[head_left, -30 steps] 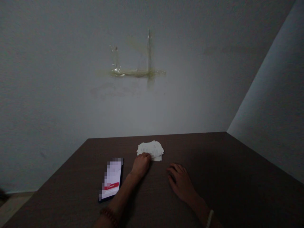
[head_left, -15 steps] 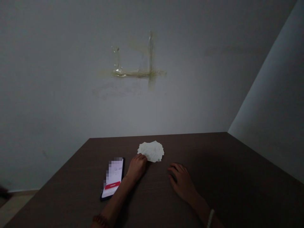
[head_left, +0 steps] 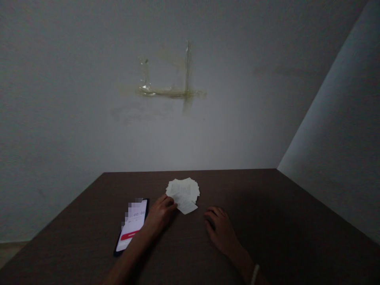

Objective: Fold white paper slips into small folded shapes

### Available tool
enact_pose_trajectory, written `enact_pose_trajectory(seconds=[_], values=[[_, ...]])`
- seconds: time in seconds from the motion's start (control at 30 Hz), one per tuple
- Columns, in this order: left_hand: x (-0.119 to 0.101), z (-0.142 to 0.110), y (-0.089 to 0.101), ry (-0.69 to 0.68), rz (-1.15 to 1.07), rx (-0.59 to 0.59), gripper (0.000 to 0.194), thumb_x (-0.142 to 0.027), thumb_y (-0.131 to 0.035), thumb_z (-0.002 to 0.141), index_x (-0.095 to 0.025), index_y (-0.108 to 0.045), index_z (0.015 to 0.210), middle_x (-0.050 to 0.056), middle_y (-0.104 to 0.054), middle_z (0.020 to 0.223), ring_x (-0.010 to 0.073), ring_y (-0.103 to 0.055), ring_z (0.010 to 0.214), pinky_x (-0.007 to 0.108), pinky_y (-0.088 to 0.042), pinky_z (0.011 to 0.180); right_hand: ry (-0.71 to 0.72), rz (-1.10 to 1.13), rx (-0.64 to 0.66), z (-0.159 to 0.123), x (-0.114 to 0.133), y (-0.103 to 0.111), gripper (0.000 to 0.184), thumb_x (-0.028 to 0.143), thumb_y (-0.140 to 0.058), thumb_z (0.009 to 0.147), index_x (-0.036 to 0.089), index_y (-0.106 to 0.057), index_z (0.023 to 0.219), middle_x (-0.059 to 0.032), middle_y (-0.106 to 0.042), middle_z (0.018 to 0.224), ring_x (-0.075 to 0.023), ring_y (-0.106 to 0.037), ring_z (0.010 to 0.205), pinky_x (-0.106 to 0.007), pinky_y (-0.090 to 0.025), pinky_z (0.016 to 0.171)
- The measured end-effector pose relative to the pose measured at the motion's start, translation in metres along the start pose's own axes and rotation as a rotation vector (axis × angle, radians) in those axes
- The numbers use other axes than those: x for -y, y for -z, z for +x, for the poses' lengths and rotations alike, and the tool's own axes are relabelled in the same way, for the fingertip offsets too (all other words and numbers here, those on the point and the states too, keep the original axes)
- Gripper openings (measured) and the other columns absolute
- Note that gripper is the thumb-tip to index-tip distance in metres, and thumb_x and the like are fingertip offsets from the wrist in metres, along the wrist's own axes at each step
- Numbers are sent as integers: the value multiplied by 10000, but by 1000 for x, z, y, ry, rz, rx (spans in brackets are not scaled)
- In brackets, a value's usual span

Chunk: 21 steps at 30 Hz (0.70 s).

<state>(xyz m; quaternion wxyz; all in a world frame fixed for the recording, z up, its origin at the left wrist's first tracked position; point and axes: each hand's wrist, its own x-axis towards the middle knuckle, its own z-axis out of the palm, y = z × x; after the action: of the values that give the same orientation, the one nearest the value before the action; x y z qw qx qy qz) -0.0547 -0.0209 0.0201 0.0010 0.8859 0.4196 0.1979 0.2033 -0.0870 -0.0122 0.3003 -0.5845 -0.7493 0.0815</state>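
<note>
A loose pile of white paper slips [head_left: 182, 189] lies in the middle of the dark wooden table [head_left: 252, 198]. One slip [head_left: 185, 204] sticks out from the pile's near edge, and the curled fingertips of my left hand [head_left: 160, 215] pinch its left end. A smartphone [head_left: 132, 225] lies just left of that hand, its lit screen showing a red bar and a pixelated top part. My right hand [head_left: 220, 231] rests on the table to the right of the pile, fingers loosely curved, holding nothing and not touching the paper.
The table's far edge meets a grey wall [head_left: 190, 138] marked with strips of old tape residue. A second wall [head_left: 326, 118] stands at the right. A pale bracelet [head_left: 254, 275] circles my right wrist.
My left hand has moved left and curled its fingers onto a slip, which now sticks out from the pile toward me. The view has dipped slightly. My right hand has barely moved.
</note>
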Motion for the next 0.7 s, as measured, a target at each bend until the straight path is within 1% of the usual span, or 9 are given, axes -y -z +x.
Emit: enact_pose_trajectory(seconds=[0.13, 0.17, 0.23, 0.27, 0.33, 0.47, 0.6, 0.7], values=[[-13, -30, 3, -77, -14, -16, 307, -64, -470, 883, -203, -700, 1032, 92, -643, 962, 228, -546, 880, 345, -455, 764, -16, 87, -80, 0, -1, 1, 230, 111, -487, 848, 190, -639, 1001, -83, -635, 1072, -224, -564, 1032, -368, -442, 929], [-17, -36, 4, -90, -16, 1, 316, -57, -474, 875, -206, -695, 1044, 92, -647, 975, 232, -548, 893, 350, -456, 767, -7, 106, -94, 0, -1, 1, 231, 113, -468, 862, 185, -635, 1004, -83, -636, 1066, -217, -566, 1022, -364, -447, 923], [-25, -47, 6, -111, -29, 44, 300, -48, -491, 851, -206, -703, 992, 84, -657, 961, 238, -550, 898, 357, -459, 763, 37, 131, -92, -2, -1, 3, 218, 128, -450, 888, 177, -632, 998, -85, -638, 1058, -210, -568, 1013, -358, -453, 916], [-29, -50, 7, -109, -38, 57, 302, -30, -487, 837, -203, -706, 952, 78, -661, 942, 237, -552, 892, 358, -460, 758, 59, 135, -76, -3, 1, 4, 218, 133, -452, 893, 181, -631, 1007, -83, -637, 1063, -208, -566, 1016, -356, -454, 914], [-33, -55, 6, -95, -72, 82, 307, -11, -490, 812, -196, -701, 936, 75, -663, 950, 237, -557, 902, 363, -465, 772, 122, 121, -24, -5, 4, 7, 222, 137, -456, 901, 194, -633, 1024, -76, -637, 1076, -201, -568, 1007, -353, -455, 906], [-37, -63, 3, -58, -158, 96, 292, -32, -483, 828, -200, -696, 937, 74, -665, 957, 236, -565, 938, 358, -479, 805, 258, 39, 102, -9, 15, 13, 217, 160, -477, 916, 224, -640, 1044, -52, -634, 1099, -195, -554, 1020, -361, -426, 924], [-39, -70, 1, -11, -202, 67, 305, -65, -475, 849, -205, -676, 1032, 80, -654, 1038, 234, -572, 982, 371, -489, 858, 265, -9, 175, -11, 23, 16, 199, 213, -529, 910, 242, -638, 1074, -42, -620, 1141, -198, -531, 1063, -369, -401, 947], [-41, -73, 1, 35, -191, 28, 275, -157, -462, 909, -198, -648, 1107, 91, -637, 1122, 240, -569, 1040, 400, -481, 920, 254, -23, 211, -11, 26, 17, 227, 228, -565, 889, 246, -632, 1105, -44, -609, 1169, -208, -516, 1089, -374, -392, 956]])
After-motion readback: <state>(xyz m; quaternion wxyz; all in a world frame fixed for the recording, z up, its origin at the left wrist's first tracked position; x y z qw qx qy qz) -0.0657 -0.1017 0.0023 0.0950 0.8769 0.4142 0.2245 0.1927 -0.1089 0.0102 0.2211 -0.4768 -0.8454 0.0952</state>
